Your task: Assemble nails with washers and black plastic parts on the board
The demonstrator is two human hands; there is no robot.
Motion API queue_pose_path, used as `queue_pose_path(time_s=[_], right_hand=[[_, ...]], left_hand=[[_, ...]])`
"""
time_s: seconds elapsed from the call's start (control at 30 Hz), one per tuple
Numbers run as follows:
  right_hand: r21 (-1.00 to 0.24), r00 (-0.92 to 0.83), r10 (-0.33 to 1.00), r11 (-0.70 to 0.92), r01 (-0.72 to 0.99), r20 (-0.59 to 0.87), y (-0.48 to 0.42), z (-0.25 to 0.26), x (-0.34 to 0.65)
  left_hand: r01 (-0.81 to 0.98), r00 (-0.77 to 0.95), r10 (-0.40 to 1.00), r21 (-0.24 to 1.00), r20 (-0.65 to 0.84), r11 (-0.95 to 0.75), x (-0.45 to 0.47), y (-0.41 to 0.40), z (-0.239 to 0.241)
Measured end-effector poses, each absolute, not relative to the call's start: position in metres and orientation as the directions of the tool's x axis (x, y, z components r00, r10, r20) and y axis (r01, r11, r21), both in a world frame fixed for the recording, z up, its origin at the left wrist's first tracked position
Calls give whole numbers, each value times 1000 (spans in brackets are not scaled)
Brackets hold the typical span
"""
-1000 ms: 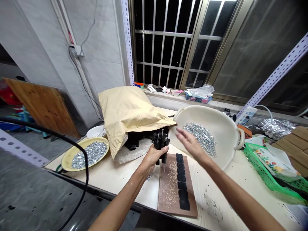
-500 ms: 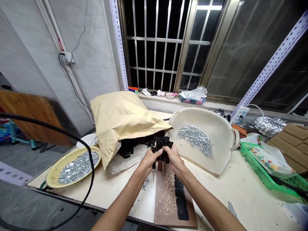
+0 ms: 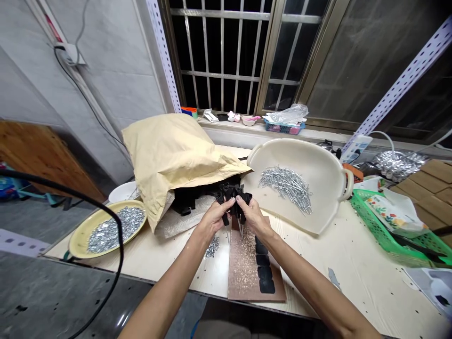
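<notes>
My left hand (image 3: 214,216) and my right hand (image 3: 254,217) are side by side, both closed on a cluster of black plastic parts (image 3: 233,192). My thumbs press on the near side. Thin metal rods (image 3: 241,230) stick down from the parts, over a brown board (image 3: 243,278). Along the board's right side runs a row of flat black pieces (image 3: 263,260), with pale crumbs scattered beside them. Just behind my hands gapes a yellowish paper sack (image 3: 176,150) with more black parts inside. A small pile of metal hardware (image 3: 212,247) lies left of the board.
A cream tub (image 3: 328,165) on the right holds long metal pins or screws (image 3: 286,188). On the left, a yellow basin (image 3: 76,245) holds washer-like metal pieces (image 3: 116,228). A green basket (image 3: 381,235) stands far right. A black cable (image 3: 118,254) loops across the left foreground.
My view has tilted downward, so the table sits higher in the frame. Both hands keep hold of the black parts, and my thumbs have come up higher and closer together on them.
</notes>
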State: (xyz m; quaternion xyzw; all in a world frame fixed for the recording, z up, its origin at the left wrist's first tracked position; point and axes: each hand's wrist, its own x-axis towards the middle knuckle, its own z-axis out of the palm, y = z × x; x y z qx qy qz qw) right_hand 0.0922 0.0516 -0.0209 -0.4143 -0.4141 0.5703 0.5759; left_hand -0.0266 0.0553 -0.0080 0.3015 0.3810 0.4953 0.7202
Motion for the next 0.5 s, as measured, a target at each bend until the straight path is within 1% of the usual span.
queue_pose_path(time_s=[0.07, 0.13, 0.2, 0.27, 0.33, 0.4, 0.43, 0.47, 0.5], right_hand=[[-922, 14, 1000, 18, -388, 14, 53, -16, 84], [-894, -27, 1000, -7, -447, 6, 55, -10, 77], [-893, -102, 995, -57, -446, -13, 54, -4, 73], [-919, -179, 984, -79, -385, -10, 51, 0, 75], [-963, -265, 964, -59, -264, 14, 47, 3, 86], [-997, -342, 940, -14, -76, 13, 46, 6, 109], [-997, -334, 943, 16, 75, -10, 47, 7, 124], [-967, -283, 958, 38, 252, -37, 50, 8, 142], [-901, -189, 981, 37, 432, -50, 54, 9, 162]], left_hand=[[-442, 226, 961, 861, -162, 249, -20, 50, -5], [-372, 239, 968, 914, -72, 159, -16, 45, -3], [-276, 210, 977, 958, -20, 78, -13, 42, 0], [-177, 159, 987, 984, 7, 22, -14, 42, 2], [-108, 130, 991, 994, 26, -12, -17, 43, 5], [-79, 110, 994, 997, 19, -10, -22, 43, 7], [-83, 94, 996, 997, 0, 8, -25, 43, 9], [-97, 77, 997, 995, -24, 31, -28, 41, 11], [-119, 64, 997, 992, -44, 51, -30, 39, 13]])
